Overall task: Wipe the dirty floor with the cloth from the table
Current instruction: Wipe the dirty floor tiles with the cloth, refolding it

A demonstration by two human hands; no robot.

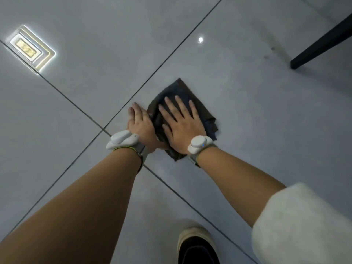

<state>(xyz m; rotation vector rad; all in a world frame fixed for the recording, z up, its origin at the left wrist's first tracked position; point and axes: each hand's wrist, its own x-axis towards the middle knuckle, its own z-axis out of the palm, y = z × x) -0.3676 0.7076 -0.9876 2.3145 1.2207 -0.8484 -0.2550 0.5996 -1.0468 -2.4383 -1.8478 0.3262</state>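
- Shoe (198, 246), dark with a pale sole, nearest the viewer, below both forearms.
- Right hand (181, 126): fingers spread, palm flat on the dark cloth (202, 111), gripping nothing.
- Left hand (140, 124): flat, at the cloth's left edge, fingers extended.
- Cloth lies on the grey tiled floor (247, 121).
- Black table leg (322, 42) beyond, to the right.

Glossy, smooth tiled floor (247, 103) mirrors lights; the dark cloth (203, 115) looks soft and matt.

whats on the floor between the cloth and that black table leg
Nothing solid: the head view shows bare grey tile between the dark cloth and the black leg, with only a couple of small dark specks near the leg.
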